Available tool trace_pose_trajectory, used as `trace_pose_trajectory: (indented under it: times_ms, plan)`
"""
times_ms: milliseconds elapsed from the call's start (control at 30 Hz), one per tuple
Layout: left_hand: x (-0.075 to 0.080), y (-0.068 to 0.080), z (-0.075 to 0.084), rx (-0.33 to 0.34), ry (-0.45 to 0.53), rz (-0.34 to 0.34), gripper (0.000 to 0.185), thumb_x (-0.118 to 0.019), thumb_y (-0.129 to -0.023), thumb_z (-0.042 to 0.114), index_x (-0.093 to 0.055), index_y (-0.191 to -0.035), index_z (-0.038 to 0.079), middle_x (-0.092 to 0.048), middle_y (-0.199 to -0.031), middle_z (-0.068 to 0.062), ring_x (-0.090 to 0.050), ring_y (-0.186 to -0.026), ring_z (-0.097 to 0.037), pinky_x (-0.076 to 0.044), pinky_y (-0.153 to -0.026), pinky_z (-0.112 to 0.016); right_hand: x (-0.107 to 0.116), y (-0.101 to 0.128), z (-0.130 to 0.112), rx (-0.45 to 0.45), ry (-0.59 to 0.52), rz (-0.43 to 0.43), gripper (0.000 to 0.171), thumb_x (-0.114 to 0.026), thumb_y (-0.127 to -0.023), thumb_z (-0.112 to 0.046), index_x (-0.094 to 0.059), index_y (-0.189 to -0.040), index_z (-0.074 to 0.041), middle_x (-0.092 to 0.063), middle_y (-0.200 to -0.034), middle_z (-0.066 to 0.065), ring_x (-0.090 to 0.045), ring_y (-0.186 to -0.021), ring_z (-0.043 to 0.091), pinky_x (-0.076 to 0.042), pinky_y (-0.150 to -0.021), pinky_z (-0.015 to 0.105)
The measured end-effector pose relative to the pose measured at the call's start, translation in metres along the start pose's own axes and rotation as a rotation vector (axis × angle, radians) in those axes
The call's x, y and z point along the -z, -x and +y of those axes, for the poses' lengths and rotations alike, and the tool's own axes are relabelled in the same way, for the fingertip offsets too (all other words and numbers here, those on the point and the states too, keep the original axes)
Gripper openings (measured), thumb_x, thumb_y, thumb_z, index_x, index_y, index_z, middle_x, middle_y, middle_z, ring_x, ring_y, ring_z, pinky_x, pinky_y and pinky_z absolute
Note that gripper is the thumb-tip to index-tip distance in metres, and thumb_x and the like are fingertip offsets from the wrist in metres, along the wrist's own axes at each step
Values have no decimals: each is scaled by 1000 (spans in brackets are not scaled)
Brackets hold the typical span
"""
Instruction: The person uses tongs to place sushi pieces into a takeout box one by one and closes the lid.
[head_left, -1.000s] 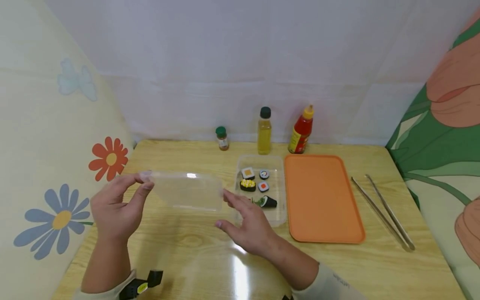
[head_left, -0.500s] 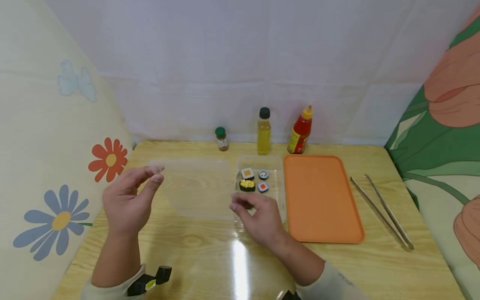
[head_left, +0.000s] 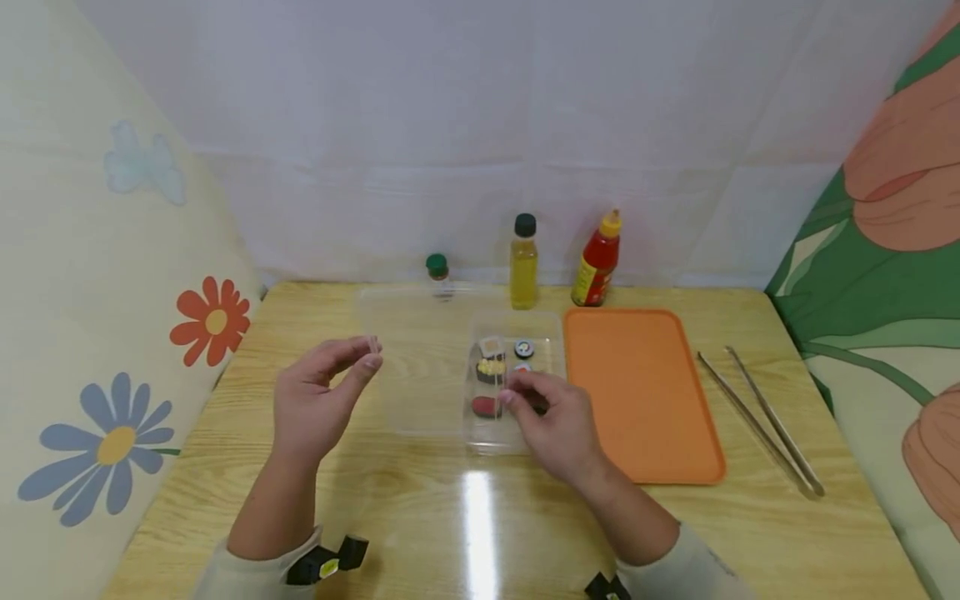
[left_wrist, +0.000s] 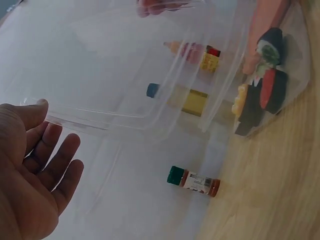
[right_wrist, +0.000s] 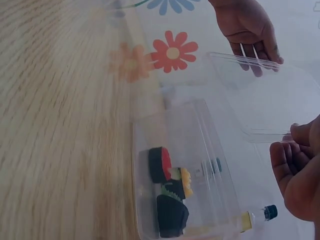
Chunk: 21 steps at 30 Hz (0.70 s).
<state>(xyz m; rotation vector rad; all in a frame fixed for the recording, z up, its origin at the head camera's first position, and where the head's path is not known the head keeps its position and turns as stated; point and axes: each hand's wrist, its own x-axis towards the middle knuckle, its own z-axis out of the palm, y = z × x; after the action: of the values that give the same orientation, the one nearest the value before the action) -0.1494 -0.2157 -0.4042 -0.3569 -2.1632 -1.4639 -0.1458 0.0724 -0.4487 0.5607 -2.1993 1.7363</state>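
Note:
A clear plastic lid (head_left: 420, 367) is held in the air by both hands. My left hand (head_left: 318, 408) pinches its left edge between thumb and fingers, while my right hand (head_left: 555, 425) pinches the right edge. The lid's right part overlaps a clear plastic container (head_left: 553, 333) on the table. Right wrist view: a gap separates the lid (right_wrist: 280, 100) from the container (right_wrist: 200, 135) below. Inside sit several sushi pieces, among them a corn-topped one (head_left: 491, 369), a red-topped one (head_left: 485, 407) and a small roll (head_left: 523, 349). My right hand covers some of them.
An orange tray (head_left: 641, 392) lies right of the container, with metal tongs (head_left: 757, 421) beyond it. Along the back stand a green-capped spice jar (head_left: 438, 271), an oil bottle (head_left: 523, 267) and a red sauce bottle (head_left: 598, 262).
My right hand has gone from outstretched fingers to pinching the lid's right edge. Both hands have carried the lid rightward, from beside the container to partly over it.

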Motion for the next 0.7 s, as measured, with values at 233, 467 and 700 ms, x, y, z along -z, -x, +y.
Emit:
trace_pose_trajectory:
  times_ms: [233,467,700]
  plan:
    - [-24,10,-8,111,21,-16,17,-76,-93,-2,-79,-110,-3,-77,-107,-8,-70,-98,-4,-55,-84,-16,15,-2,3,-104,51,32,15,-79,-92,-7,-78,-107,-5,-78,-96,2,-72,-82,14,-60,-71,28]
    - [-40,7,-19,179,2,-22,18,-78,-94,7,-81,-112,5,-77,-106,-13,-69,-96,-3,-54,-80,-15,26,-4,6,-167,111,40,17,-79,-93,-10,-78,-109,-4,-78,-94,1,-68,-76,12,-58,-66,27]
    - [-53,-1,-24,267,-83,-55,25,-84,-91,21,-82,-112,8,-79,-102,-6,-70,-92,-3,-55,-77,-19,33,-6,15,-211,96,73,20,-81,-91,-8,-78,-109,-1,-78,-92,6,-71,-80,17,-60,-71,28]
